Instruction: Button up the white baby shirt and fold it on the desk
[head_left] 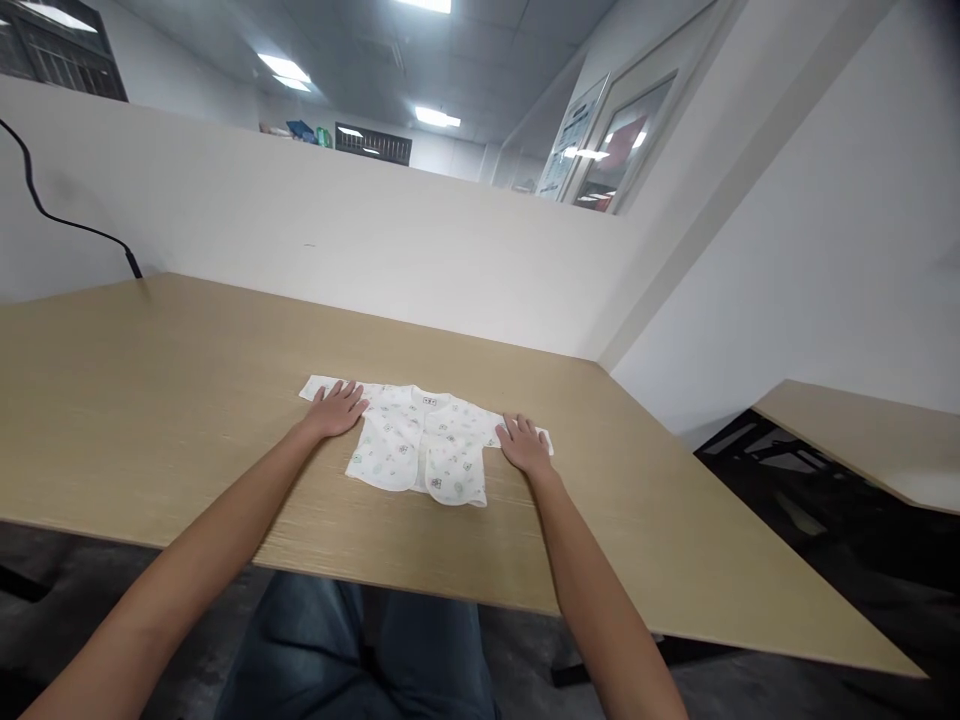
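At the far left, a thin black cable (34, 195) is curving down across the low white wall (390, 270); its thicker lower end is meeting the rear edge of the light wood-grain table (187, 400), and its upper end is leaving the frame. The tabletop is extending well past your left hand (337, 409) on the outer side.

Your left hand is lying palm down, fingers extended and slightly apart, over one sleeve of a small white cloth jacket with a scattered pale print (390, 450). The sleeve's end is showing beyond the hand; the part beneath the palm is hidden. The jacket is lying spread near the middle of the table, neckline toward the wall, hem toward you. Its front panels are parting toward the hem. The mark at the neckline is appearing too small to read.

Your blue denim trousers (300, 640) are showing below the table's front edge.

Your right hand (525, 443) is lying palm down, fingers spread, over the opposite sleeve. Both forearms are running out of the frame. The table's right edge is slanting well apart from this hand.

At the far right, a second wood-topped table (862, 430) is being cut off by the frame; the dark shapes beneath are remaining indistinct.
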